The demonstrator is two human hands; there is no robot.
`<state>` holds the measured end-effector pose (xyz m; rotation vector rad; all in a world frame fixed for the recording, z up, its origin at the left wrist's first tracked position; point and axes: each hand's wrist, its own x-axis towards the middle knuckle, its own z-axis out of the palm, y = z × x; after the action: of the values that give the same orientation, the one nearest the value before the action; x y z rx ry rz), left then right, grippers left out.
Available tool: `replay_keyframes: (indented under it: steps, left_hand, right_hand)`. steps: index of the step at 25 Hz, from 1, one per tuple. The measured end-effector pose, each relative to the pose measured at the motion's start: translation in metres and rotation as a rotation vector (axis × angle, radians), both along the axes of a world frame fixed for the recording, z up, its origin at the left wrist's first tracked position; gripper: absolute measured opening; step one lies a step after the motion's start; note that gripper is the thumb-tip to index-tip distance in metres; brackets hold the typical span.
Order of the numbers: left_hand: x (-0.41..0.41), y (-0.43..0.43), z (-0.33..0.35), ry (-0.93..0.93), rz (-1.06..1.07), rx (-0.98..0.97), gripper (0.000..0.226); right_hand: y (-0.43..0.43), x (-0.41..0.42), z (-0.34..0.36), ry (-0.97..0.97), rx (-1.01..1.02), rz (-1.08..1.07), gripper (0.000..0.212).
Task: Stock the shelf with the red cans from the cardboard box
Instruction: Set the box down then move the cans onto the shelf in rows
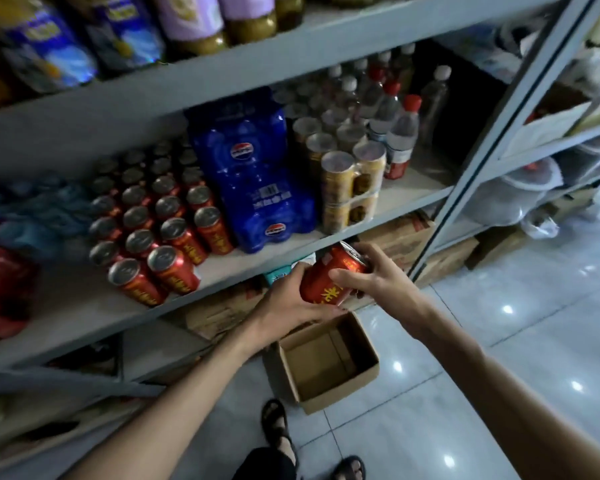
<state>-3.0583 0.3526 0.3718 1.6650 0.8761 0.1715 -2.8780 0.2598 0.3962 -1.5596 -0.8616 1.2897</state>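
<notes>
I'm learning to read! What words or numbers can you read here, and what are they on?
"pepsi": round logo on the blue shrink-wrapped pack, shown twice; its barcode print is too small to read.
Held red can: yellow characters, partly hidden by both hands, unreadable.
Shelved red cans: yellow lettering, too blurred.
Bottles and cardboard boxes: labels blurred.

The picture is dim and a bit blue. Small bright white spots of light shine on the glossy tiled floor (499, 341) at the lower right. Dark shadow sits under the shelf (84, 327) and behind the water bottles (400, 140). The bottles on the top shelf (84, 36) look smeared and blurry. The shelf lines bend and lean at the edges. The two hands in the middle look sharper.
</notes>
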Motion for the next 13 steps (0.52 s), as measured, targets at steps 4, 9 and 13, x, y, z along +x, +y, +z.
replay_keyframes:
  steps: [4, 9, 13]
  left_hand:
    - [-0.058, 0.024, 0.009, -0.040, 0.141, -0.052, 0.075]
    - [-0.128, 0.049, -0.002, -0.076, 0.356, 0.007, 0.050]
    - [-0.209, 0.059, -0.031, 0.129, 0.710, 0.257, 0.018]
  right_hand:
    - [0.049, -0.058, 0.008, -0.046, 0.010, 0.096, 0.071]
    - [0.117, -0.126, -0.001, -0.285, 0.063, 0.167, 0.074]
    - [0.156, -0.156, -0.025, -0.446, 0.113, 0.181, 0.070]
